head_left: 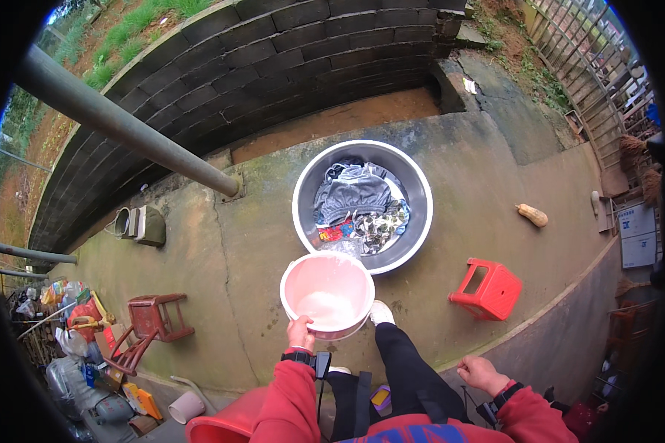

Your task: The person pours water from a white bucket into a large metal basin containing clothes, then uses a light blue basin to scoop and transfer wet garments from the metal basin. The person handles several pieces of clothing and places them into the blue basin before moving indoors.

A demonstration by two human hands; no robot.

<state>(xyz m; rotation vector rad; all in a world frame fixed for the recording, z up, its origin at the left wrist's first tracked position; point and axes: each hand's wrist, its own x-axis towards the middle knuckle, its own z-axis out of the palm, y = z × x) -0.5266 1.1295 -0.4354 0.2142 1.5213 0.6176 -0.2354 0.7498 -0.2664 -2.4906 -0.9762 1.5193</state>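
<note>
My left hand (301, 332) grips the near rim of a pink bucket (303, 284). The bucket is tilted away from me, and clear water (340, 244) runs over its far lip. Just beyond it on the ground stands a wide metal basin (422, 214) with a pale rim. Clothes lie heaped inside it: grey shorts (356, 193), a black-and-white patterned garment (380, 227) and a red-and-blue piece (335, 232). Off to the right, my right hand (484, 374) hangs with its fingers curled in and nothing seen in them.
A red plastic stool (495, 289) stands to the right, with a squash (531, 215) farther off. To the left are a wooden chair (155, 319) and a metal post (125, 118). A larger red tub (229, 417) sits by my left forearm. A block wall (273, 66) curves behind.
</note>
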